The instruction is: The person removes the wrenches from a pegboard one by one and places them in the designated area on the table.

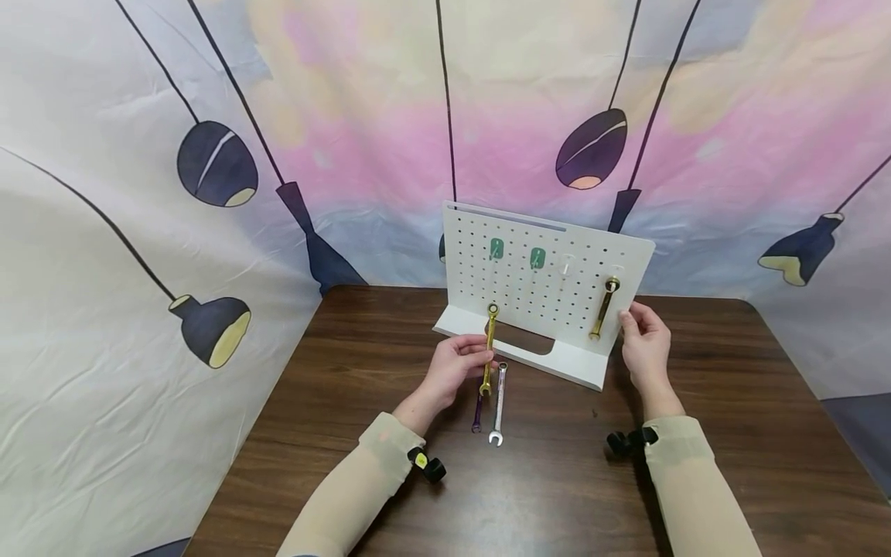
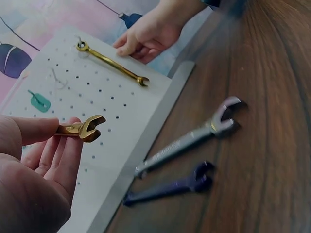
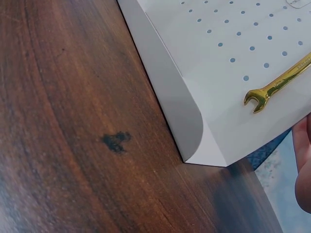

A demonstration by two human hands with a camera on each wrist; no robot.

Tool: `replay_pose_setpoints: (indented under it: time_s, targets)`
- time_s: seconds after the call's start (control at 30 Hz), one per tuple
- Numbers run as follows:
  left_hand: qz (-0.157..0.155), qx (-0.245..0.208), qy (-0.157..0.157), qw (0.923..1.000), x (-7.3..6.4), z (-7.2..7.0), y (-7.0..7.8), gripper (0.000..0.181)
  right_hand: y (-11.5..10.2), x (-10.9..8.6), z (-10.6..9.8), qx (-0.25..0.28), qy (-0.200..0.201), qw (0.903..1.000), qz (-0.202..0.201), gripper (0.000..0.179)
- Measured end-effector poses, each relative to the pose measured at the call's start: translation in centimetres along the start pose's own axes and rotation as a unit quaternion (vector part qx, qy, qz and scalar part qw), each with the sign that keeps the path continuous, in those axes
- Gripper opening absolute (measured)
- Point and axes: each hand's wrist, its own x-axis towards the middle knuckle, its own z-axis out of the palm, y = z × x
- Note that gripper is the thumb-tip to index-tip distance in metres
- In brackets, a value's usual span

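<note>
My left hand (image 1: 454, 367) pinches a gold combination wrench (image 1: 490, 336) between thumb and fingers, its ring end up and its open end (image 2: 91, 129) pointing down. The wrench is in front of a white pegboard (image 1: 629, 259) standing on the table. My right hand (image 1: 647, 344) grips the board's right edge, thumb at the front and the other fingers partly hidden behind. Beside that edge a second gold wrench (image 1: 602, 311) hangs by its ring end from a hook. Below my left hand a silver wrench (image 1: 499, 406) and a smaller purple wrench (image 1: 477, 415) lie on the table.
Two green-backed hooks (image 1: 496, 248) and a clear hook (image 1: 567, 265) are fixed on the board, left of the hung wrench. The brown wooden table (image 1: 557, 480) reaches back to a painted cloth (image 1: 390, 139). A dark mark (image 3: 115, 141) shows on the tabletop near the board's corner.
</note>
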Motion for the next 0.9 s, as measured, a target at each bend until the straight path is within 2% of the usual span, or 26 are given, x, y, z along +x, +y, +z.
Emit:
replay_pose_setpoints:
  time_s: [0.43, 0.7, 0.9]
  targets:
    - [-0.012, 0.012, 0.008, 0.9998, -0.4, -0.9, -0.3, 0.039, 0.2, 0.0, 0.2, -0.001, 0.010, 0.9999, -0.011, 0.028]
    - [-0.049, 0.028, 0.036, 0.9978, -1.6, -2.5, -1.1, 0.036, 0.3, 0.0, 0.2, 0.001, 0.005, 1.0000, -0.004, 0.027]
    - [-0.075, 0.059, 0.034, 0.9949, -2.7, -3.6, -1.7, 0.034, 0.3, 0.0, 0.2, 0.008, 0.008, 0.9999, -0.010, 0.027]
